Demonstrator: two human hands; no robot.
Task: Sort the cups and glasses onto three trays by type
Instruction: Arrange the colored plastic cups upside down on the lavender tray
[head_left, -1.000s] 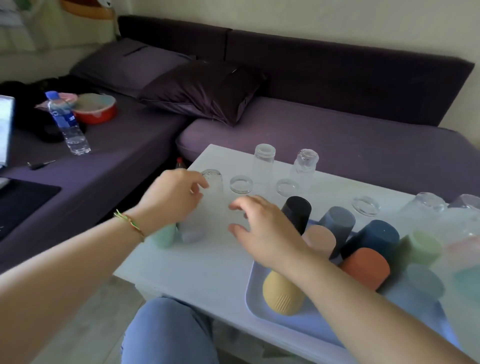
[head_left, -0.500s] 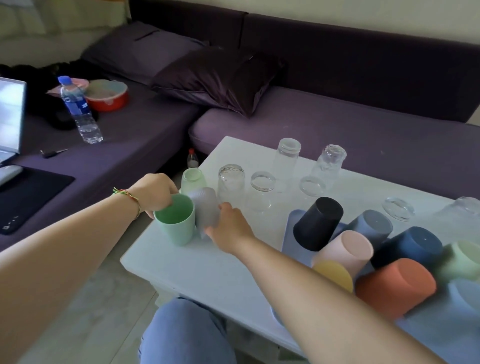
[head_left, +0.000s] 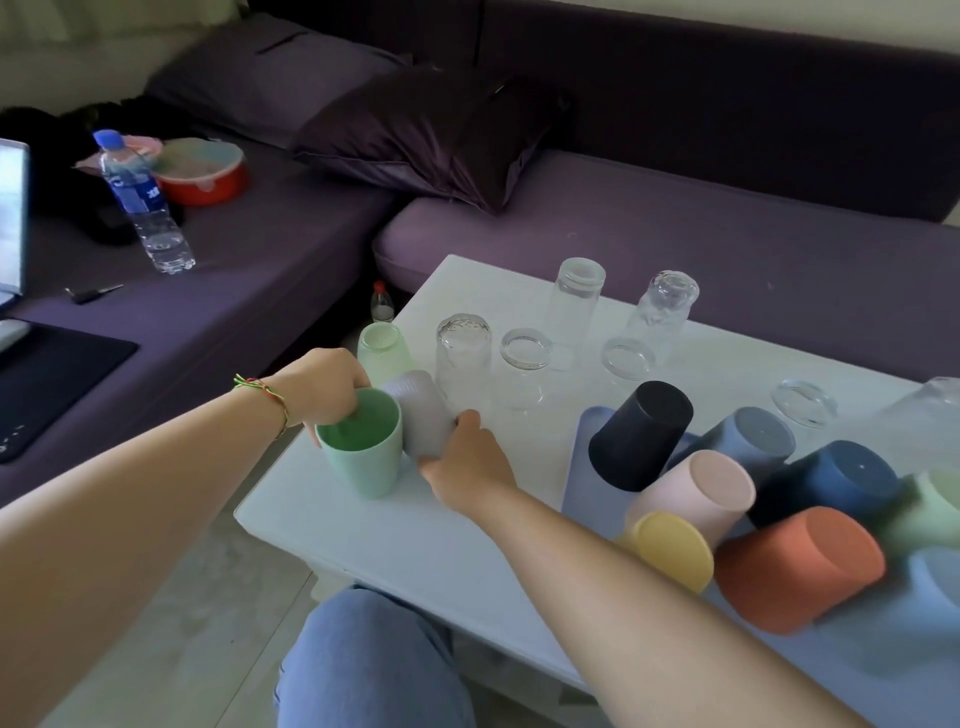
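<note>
Sorting at an early stage: left hand (head_left: 322, 395) pinches the rim of an upright mint-green plastic cup (head_left: 363, 462); right hand (head_left: 467, 462), fingers curled, grips a tilted pale grey ribbed plastic cup (head_left: 421, 415) on the white counter (head_left: 363, 535). Coloured plastic cups (head_left: 795, 571) crowd the pale blue plastic tray (head_left: 592, 483); clear drinking glasses (head_left: 464, 364) stand untrayed behind

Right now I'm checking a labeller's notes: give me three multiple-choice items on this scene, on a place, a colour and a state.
1. Where does the water bottle stand? A. table B. sofa C. floor
2. Which colour does the left hand grip? A. orange B. black C. green
3. How does the black cup stand? A. mouth down B. mouth up C. on its side

Answers: 1 B, it stands on the sofa near a red bowl. 2 C, fingers hook the rim of the green cup. 3 A, its base faces up on the blue tray.
</note>
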